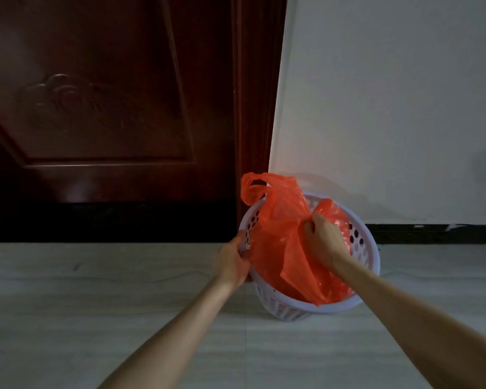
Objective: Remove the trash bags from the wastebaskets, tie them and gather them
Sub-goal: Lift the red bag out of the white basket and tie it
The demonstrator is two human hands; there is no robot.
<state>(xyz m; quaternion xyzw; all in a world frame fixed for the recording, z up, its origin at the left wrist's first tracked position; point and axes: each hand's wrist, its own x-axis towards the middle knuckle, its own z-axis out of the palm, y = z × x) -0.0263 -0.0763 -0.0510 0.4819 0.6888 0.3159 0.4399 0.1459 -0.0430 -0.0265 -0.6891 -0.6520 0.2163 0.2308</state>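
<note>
A round white perforated wastebasket (368, 254) stands on the floor at the foot of the wall, right of centre. An orange plastic trash bag (278, 242) lines it, with one loop handle sticking up over the far-left rim. My right hand (321, 242) is over the basket's middle, fingers closed on a bunched fold of the bag. My left hand (232, 263) grips the basket's left rim, thumb against the bag. What lies inside the bag is hidden.
A dark brown carved wooden door (110, 108) fills the left background, its frame meeting a white wall (390, 108) with a black baseboard (432, 234). Pale tiled floor (96, 318) spreads in front and to the left of the basket.
</note>
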